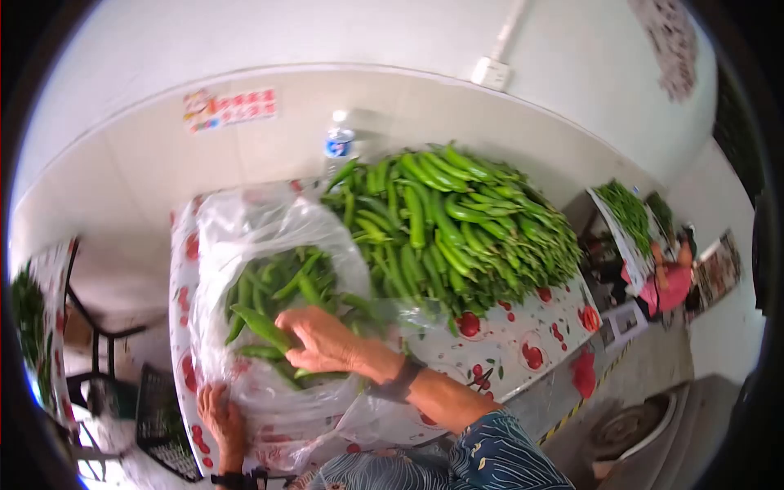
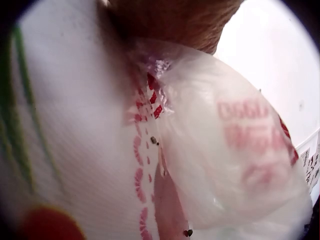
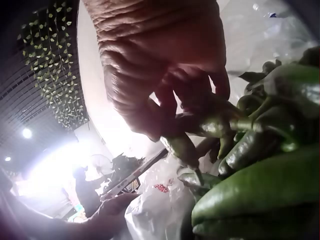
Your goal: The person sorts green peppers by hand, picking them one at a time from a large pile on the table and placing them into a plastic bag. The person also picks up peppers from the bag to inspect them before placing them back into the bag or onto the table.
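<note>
In the head view a clear plastic bag lies on the table, its mouth spread around many long green peppers. My right hand is over this opening and grips a green pepper, whose far end sticks out to the left. The right wrist view has my right hand with curled fingers around a pepper among others. At the bag's near left edge, my left hand holds the plastic with bent fingers. In the left wrist view the bag bunches below that hand; its fingertips are hidden.
A large heap of green peppers covers the table's back right. Behind the bag stands a water bottle by the wall. The tablecloth has a cherry print. A black crate sits lower left. Another person is far right.
</note>
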The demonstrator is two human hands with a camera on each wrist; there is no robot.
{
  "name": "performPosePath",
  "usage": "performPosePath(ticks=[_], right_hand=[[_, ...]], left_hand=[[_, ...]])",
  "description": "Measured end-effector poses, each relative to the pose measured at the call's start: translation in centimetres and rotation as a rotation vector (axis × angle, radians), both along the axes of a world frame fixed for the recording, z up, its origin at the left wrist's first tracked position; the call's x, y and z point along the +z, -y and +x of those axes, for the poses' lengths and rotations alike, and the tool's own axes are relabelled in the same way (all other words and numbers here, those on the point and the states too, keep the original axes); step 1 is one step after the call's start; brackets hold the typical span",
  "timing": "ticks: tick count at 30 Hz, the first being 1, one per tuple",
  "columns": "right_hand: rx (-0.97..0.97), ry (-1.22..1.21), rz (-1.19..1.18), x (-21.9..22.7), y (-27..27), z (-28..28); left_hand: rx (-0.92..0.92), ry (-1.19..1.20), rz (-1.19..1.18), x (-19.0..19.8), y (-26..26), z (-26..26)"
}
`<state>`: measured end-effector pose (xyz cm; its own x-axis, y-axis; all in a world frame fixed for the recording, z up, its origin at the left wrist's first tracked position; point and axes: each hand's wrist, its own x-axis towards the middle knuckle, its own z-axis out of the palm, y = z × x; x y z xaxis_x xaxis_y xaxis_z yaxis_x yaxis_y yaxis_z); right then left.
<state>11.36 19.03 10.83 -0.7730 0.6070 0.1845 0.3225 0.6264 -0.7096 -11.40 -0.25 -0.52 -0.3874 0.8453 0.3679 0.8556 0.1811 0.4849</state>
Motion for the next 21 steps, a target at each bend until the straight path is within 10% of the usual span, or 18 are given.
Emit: performPosePath(ticks=[9, 21], right_hand=[[-0.331, -0.656, -0.708, 1.2, 2.2, 8.7], [-0.821, -0.849, -0.537, 4.7, 4.0, 22.1]], left_hand=[[-0.192, -0.252, 0.017, 1.4, 0.1, 0.0], [-0.193, -0.188, -0.042, 1.4, 0.5, 0.0]])
